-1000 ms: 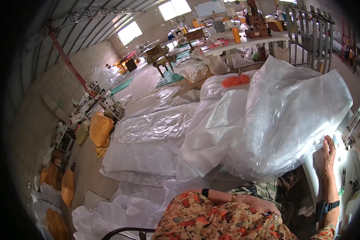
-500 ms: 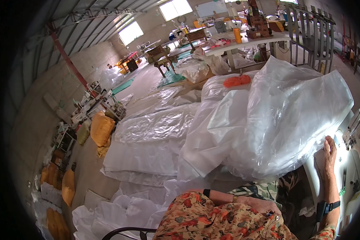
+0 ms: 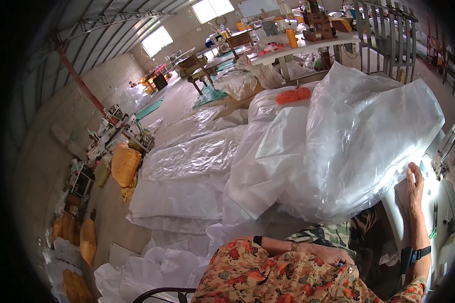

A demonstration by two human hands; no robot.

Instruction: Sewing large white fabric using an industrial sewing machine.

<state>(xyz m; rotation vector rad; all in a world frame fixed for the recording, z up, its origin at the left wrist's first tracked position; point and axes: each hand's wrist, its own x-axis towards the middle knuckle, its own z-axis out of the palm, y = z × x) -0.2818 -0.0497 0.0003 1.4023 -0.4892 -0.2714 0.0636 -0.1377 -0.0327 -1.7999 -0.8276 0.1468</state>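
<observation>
We see our right hand [image 3: 415, 188] lying flat, fingers stretched out and close together, palm down on the edge of a big bundle of clear plastic sheeting [image 3: 359, 146]. The bundle is heaped on the white sewing table [image 3: 442, 212] in front of us and spills over its left side. Our left hand [image 3: 324, 253] rests low in the lap, just under the hanging plastic, beside the flowered sleeve [image 3: 268, 278]; its fingers are half hidden, so we cannot tell whether they are loose or closed on anything. A dark band sits on the right wrist [image 3: 414, 254].

As for things that hold other things: yellow sacks [image 3: 125, 165] stand filled and bulging on the floor at the left, their contents out of sight, with more orange-yellow ones [image 3: 88, 240] lower down. Flat stacks of white sheeting [image 3: 187, 177] lie on the floor between them and us, and an orange bundle [image 3: 293, 95] sits on top of a further heap. A long table [image 3: 308, 43] at the back carries small items too far off to tell.

Against the picture from half a second ago, we find almost nothing changed: the right hand lies at the same spot on the plastic's edge, the left stays in the lap, and the heap keeps its shape.
</observation>
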